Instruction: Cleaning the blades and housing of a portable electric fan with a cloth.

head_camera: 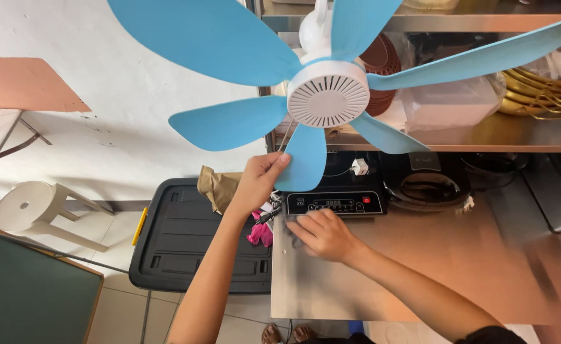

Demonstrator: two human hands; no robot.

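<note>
— Where do we stand? Our left hand (255, 181) is raised and pinches the tip of one thin plastic blade of the small sky-blue and white ceiling fan (328, 95), thumb on one face, fingers behind. The fan hangs right in front of us, above the counter's near-left corner, its round white vented hub facing down.

— And our right hand (322, 236)?

— It lies palm down, fingers spread and gripping nothing, on the brushed stainless steel countertop (382, 280), just in front of the black induction cooker (341, 200) with its control strip.

— How would we judge the fan to handle?

— Light, we'd say, and the blades look thin and springy, so a hard pull at a tip could bend or crack one. We'd hold a blade near its root or steady the hub itself; the smooth plastic may slip.

— What else is close?

— A black plastic lidded crate (191, 236) on the floor to the left, with a crumpled tan cloth (217, 186) on it, and a white round stool (29, 207) beyond.
</note>
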